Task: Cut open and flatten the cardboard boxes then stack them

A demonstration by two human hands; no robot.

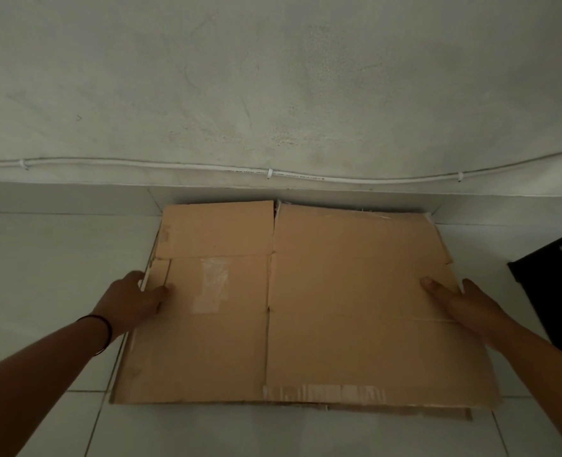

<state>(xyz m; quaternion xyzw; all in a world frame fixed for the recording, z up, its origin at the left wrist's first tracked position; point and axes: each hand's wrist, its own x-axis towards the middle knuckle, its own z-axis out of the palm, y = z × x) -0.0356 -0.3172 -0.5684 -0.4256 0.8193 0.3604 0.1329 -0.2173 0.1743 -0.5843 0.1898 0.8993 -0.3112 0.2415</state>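
Here, hands [131,300] on flattened cardboard [306,324].

The black object [556,285] is cut off by the right edge, its identity unclear.
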